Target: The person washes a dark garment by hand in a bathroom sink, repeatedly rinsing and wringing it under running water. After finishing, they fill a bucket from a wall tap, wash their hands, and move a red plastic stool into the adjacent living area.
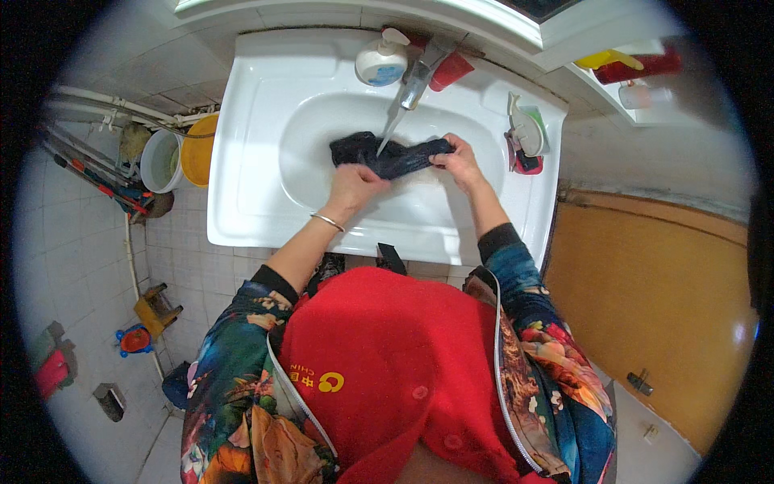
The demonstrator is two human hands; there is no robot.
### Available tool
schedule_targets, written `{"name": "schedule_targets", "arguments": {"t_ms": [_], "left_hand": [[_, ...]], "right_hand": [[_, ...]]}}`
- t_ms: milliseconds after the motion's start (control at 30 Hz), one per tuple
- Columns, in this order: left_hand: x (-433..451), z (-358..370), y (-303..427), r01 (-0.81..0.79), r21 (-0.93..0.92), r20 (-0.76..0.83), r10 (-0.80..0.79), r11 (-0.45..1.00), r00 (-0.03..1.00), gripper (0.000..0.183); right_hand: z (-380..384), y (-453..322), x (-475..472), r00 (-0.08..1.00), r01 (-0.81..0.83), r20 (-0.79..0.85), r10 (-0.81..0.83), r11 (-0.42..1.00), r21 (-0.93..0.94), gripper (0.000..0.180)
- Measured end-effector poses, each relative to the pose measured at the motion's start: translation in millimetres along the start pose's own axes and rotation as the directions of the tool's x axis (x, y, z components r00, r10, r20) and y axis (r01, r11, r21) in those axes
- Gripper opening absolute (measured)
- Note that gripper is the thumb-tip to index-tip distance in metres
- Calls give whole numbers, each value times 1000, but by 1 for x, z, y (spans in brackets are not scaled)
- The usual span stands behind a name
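Observation:
A wet black cloth (399, 158), long and sock-like in shape, is stretched sideways over the basin of the white washbasin (248, 145). My right hand (461, 162) pinches its right end between thumb and fingers. At the cloth's lower edge, left of its middle, my left hand (355, 190) has its fingers closed on the fabric; the fingertips are partly hidden. Water (392, 130) runs in a thin stream from the metal faucet (417, 81) onto the cloth between my hands.
Behind the basin stand a white pump bottle (381, 63) and a red tube (450, 71). A soap dish (527, 133) and a small red container (532, 166) occupy the right rim. Left are white (162, 160) and yellow (198, 151) buckets; a wooden door (647, 290) is at right.

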State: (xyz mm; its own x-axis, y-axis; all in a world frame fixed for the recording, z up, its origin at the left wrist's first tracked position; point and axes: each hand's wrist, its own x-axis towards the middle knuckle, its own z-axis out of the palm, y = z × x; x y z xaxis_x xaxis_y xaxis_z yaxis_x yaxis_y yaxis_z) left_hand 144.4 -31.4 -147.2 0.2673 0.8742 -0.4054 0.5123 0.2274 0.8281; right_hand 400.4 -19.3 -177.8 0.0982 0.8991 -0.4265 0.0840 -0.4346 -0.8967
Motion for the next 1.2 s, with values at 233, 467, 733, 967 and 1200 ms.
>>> {"name": "schedule_targets", "arguments": {"t_ms": [233, 467, 733, 967, 1200], "left_hand": [[31, 63, -93, 31, 218, 74, -48, 975, 996, 52], [60, 48, -47, 535, -541, 272, -467, 649, 841, 82], [67, 17, -8, 399, -915, 394, -73, 60, 916, 51], [88, 19, -65, 307, -931, 337, 139, 198, 931, 32], [62, -1, -85, 336, -643, 257, -219, 688, 941, 58]], "right_hand": [[36, 58, -13, 907, -225, -394, -149, 619, -753, 71], [56, 90, 6, 982, 1, -128, -141, 678, -735, 62], [135, -57, -64, 794, 601, 125, -595, 735, -316, 39], [128, -10, 4, 781, 443, -190, -596, 742, -504, 31], [38, 58, 34, 847, -80, -417, -330, 697, -712, 54]]}}
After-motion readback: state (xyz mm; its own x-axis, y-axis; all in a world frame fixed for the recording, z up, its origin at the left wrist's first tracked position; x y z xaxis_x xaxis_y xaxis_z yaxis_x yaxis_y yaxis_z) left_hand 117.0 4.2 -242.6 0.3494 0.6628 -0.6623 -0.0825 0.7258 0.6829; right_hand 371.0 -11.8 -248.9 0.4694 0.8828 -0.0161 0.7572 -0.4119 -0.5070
